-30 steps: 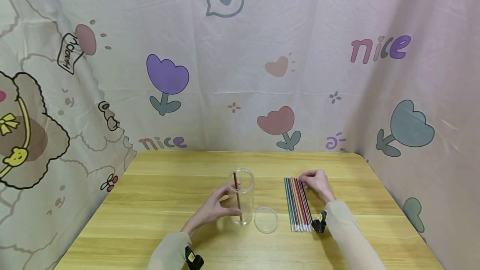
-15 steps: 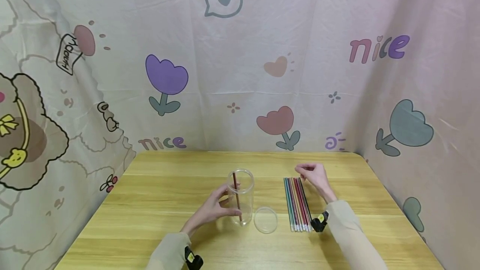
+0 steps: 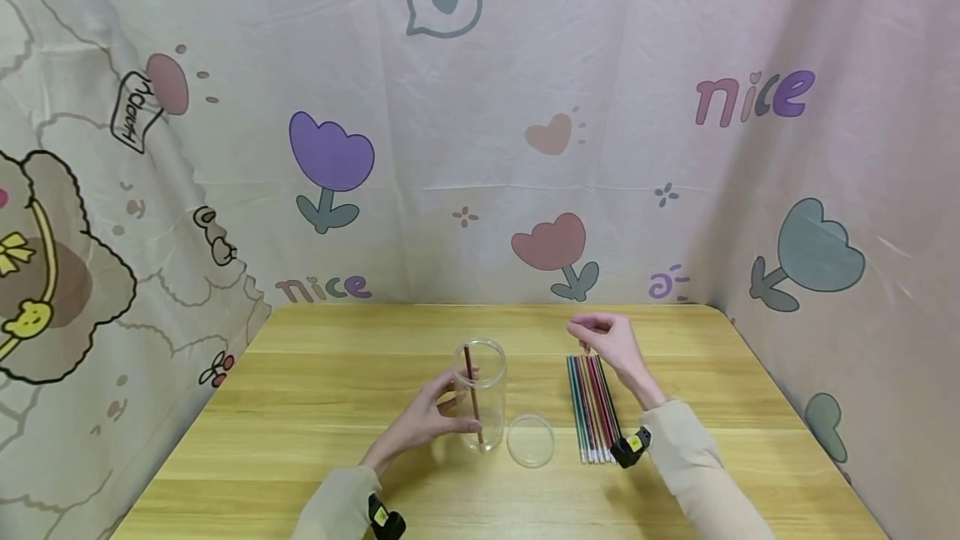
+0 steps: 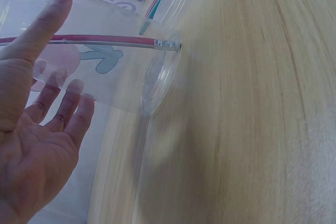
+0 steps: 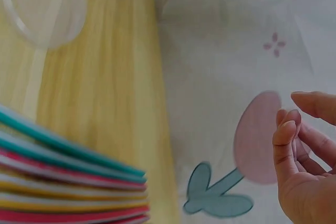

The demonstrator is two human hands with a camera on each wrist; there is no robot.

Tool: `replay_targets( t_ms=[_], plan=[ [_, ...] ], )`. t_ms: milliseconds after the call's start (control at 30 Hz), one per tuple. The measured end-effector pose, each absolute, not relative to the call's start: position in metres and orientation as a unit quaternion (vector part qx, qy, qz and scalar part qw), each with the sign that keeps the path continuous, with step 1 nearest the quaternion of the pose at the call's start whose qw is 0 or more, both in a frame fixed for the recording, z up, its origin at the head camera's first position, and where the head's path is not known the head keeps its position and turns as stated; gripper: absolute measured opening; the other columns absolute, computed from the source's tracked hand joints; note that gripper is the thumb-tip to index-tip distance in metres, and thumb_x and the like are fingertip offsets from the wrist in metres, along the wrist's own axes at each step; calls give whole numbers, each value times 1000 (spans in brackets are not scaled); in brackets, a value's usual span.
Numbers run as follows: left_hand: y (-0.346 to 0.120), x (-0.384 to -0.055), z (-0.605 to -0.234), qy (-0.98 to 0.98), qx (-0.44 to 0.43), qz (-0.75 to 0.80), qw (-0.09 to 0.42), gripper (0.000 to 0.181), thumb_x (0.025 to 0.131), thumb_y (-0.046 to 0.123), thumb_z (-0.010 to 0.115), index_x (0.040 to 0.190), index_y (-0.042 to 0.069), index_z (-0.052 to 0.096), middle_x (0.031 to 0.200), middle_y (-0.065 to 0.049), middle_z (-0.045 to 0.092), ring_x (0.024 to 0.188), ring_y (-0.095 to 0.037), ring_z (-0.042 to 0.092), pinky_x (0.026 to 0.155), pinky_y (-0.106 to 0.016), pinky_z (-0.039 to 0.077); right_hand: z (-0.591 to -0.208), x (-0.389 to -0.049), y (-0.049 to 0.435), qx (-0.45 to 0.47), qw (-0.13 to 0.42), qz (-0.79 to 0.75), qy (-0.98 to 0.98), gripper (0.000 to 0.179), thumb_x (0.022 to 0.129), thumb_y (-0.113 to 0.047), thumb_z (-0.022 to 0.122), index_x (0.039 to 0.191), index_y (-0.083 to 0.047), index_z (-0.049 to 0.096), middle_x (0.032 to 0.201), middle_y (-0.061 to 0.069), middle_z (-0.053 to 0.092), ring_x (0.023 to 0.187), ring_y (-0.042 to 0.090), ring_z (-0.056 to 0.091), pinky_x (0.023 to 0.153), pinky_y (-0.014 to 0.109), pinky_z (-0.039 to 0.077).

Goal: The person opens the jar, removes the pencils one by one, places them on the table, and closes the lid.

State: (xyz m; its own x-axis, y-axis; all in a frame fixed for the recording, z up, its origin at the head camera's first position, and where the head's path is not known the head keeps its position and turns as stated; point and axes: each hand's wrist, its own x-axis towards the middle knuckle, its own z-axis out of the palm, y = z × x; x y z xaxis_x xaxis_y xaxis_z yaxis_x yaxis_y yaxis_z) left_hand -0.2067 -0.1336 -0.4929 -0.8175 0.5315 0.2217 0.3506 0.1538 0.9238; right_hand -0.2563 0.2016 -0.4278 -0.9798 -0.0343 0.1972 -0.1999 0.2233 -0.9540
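A clear jar (image 3: 492,419) stands upright on the table, and my left hand (image 3: 422,425) grips its side with thumb and fingers around it. One dark red pencil (image 4: 115,40) leans inside the jar, its metal-banded eraser end at the bottom in the left wrist view. My right hand (image 3: 613,347) is raised over the far ends of a row of coloured pencils (image 3: 591,411). Its fingers are loosely bent, and in the right wrist view nothing shows between thumb and fingers. Those pencils lie side by side, eraser ends toward me.
A round clear lid (image 3: 531,442) lies flat between the jar and the pencil row. The wooden table (image 3: 315,390) ends at the back against a patterned cloth (image 3: 450,148). Both forearms wear black wrist devices.
My right hand has lifted off the black pencil's far end at the row's right side and moved left. The left hand, jar and pencils stay as they were.
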Motion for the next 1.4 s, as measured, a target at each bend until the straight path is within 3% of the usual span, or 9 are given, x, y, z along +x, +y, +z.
replay_targets(
  t_ms=[300,767,1033,1400],
  plan=[
    [-134,-206,-491,752,297,583,74,74,82,13,83,146,8,47,149,-20,49,140,-45,44,118,-59,41,-406,-243,181,132,72,623,-768,30,91,-7,73,112,14,68,75,-8,71,60,6,60,55,18,55],
    [-134,-206,-491,750,299,585,77,72,83,12,82,146,8,47,152,-27,43,139,-46,43,118,-62,39,-384,-225,153,193,62,607,-769,22,90,-8,73,107,6,72,70,-11,67,59,2,56,50,15,48],
    [-133,-206,-491,751,299,584,75,73,83,12,83,146,8,47,152,-27,43,139,-47,44,118,-63,39,-378,-218,140,205,50,599,-772,22,90,-10,74,107,3,74,82,15,73,63,2,59,54,15,51],
    [-133,-206,-492,754,293,583,76,73,83,14,83,146,9,46,150,-23,47,139,-45,44,118,-62,39,-377,-216,122,220,40,586,-779,20,88,-11,76,105,1,76,93,19,76,70,7,65,62,14,53]
  ],
)
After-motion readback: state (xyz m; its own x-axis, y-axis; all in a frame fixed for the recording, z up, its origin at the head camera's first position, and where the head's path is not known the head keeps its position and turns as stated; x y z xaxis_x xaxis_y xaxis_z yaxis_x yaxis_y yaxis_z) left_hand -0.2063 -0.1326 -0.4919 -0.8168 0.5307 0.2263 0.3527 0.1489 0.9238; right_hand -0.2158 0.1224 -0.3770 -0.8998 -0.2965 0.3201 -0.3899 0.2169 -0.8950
